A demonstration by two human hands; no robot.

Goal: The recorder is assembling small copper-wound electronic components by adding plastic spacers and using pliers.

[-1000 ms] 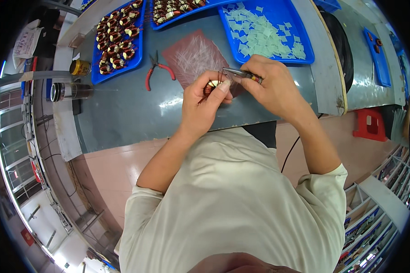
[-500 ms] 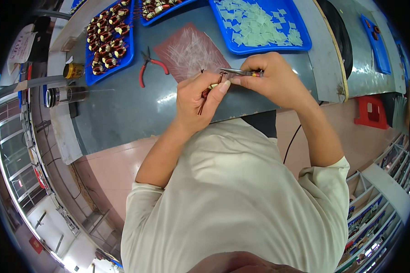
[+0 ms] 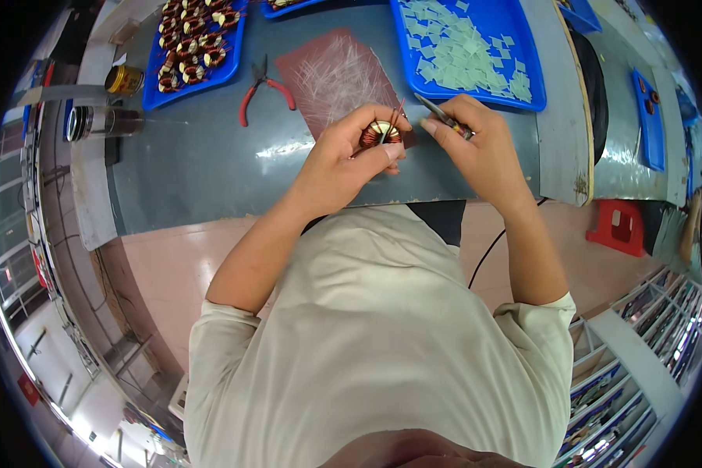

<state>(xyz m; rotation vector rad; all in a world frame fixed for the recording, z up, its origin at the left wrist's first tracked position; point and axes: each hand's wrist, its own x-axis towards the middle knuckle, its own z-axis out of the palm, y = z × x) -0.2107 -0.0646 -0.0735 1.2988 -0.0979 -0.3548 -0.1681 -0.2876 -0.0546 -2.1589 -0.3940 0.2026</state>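
Observation:
Between the thumb and fingers of my left hand (image 3: 349, 160) is a copper-wound toroidal coil (image 3: 380, 134), its wire ends pointing up. My right hand (image 3: 482, 144) is closed on needle-nose pliers (image 3: 444, 117), whose tip points up and to the left, apart from the coil. Behind the coil lies a dark red sheet (image 3: 327, 70) strewn with thin clear strands. To the left, red-handled cutting pliers (image 3: 264, 90) rest on the grey table, touched by neither hand.
A blue tray (image 3: 152, 99) of wound coils stands at the far left. Another blue tray (image 3: 540, 97) holds pale green square pieces at the far right. A yellow jar (image 3: 123, 79) and a clear jar (image 3: 105, 123) are near the left edge. A red stool (image 3: 618, 226) stands right.
My right hand and the needle-nose pliers have moved right, away from the coil. My left hand has turned the coil, so its wound face now shows. The view has shifted slightly.

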